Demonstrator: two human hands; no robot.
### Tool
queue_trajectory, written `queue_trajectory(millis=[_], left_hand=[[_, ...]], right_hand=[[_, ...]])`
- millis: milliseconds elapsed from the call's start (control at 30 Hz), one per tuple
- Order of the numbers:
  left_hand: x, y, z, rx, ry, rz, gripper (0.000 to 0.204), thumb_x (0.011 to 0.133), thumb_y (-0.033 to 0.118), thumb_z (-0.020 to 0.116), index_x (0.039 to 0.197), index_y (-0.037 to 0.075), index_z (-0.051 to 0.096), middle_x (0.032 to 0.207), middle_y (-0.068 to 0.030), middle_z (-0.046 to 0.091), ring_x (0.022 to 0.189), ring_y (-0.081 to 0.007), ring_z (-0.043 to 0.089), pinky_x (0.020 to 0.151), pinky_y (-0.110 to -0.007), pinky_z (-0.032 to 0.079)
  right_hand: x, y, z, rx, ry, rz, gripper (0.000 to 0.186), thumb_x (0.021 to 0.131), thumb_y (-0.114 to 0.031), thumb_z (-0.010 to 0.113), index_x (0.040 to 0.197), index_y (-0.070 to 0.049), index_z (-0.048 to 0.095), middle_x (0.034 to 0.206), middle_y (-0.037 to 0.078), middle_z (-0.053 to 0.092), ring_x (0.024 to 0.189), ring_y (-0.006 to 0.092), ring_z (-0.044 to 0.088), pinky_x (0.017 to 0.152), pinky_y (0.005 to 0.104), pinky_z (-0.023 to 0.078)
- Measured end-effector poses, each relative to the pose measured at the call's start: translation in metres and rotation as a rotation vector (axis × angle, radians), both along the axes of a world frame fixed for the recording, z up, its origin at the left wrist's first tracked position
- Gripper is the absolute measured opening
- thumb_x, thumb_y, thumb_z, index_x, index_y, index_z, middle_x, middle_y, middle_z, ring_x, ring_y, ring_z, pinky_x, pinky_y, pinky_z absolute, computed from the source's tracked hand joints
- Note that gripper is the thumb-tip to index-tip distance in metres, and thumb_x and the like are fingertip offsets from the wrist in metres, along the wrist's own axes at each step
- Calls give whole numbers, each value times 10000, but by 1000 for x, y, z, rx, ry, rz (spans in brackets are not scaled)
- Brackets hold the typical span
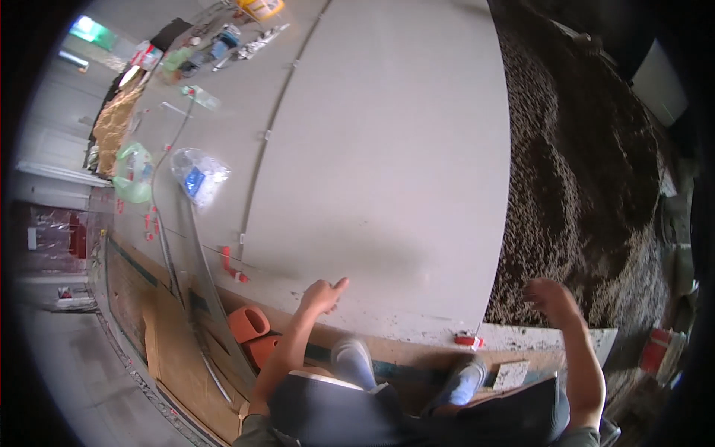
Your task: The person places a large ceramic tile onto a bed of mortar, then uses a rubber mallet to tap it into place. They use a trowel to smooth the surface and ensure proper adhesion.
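Got large pale slab (380, 149) flat, dead ahead, long axis front-to-back. Have left hand (321, 297) nearer, by its near edge, right hand (553, 301) off near-right corner over dark granular bed (547, 186). Reading both as loosely open, empty.

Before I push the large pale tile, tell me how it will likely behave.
The large pale tile is probably stiff, as its surface looks flat and unbroken. It likely feels heavy, given its broad span. Its smooth finish suggests it may be slippery.

pale tiled floor (372, 134) under clear plastic bag (205, 170)
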State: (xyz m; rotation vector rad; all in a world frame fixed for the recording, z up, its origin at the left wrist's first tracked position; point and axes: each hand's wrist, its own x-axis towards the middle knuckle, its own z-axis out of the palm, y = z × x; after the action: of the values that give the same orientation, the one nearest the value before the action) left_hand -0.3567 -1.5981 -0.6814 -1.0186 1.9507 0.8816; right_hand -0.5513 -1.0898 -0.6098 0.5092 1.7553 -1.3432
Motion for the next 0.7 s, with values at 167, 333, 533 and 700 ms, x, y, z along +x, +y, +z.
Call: queue_trajectory(millis=[167,333,533,700], left_hand=[[-50,20,43,68,244,19,680,941,627,498,629,33,607,517,-65,593,495,-181,606,593,-337,518],[-79,41,69,58,316,-213,652,967,565,506,585,38,549,512,-68,562,516,-192,611,589,-355,498],[-53,45,46,171,445,-134,546,970,520,544,711,40,579,587,-53,605,522,-155,606,567,-332,495],[-37,55,30,240,515,57,471,979,442,569,759,27,587,614,-43,607,520,-146,588,535,-312,485]], right_hand=[[-72,77,52,-569,566,-505,282,957,-261,576,1140,-54,629,1039,85,655,881,160,657,686,283,537],[-46,198,-98,1186,1048,486,246,914,-269,666,998,-60,568,810,107,532,733,237,545,672,395,478],[35,64,-61,596,875,157,325,823,-143,725,772,-43,420,656,65,397,616,168,346,554,356,348],[63,3,-64,501,737,339,274,751,-49,636,638,-39,386,562,28,340,548,127,328,496,334,318]])
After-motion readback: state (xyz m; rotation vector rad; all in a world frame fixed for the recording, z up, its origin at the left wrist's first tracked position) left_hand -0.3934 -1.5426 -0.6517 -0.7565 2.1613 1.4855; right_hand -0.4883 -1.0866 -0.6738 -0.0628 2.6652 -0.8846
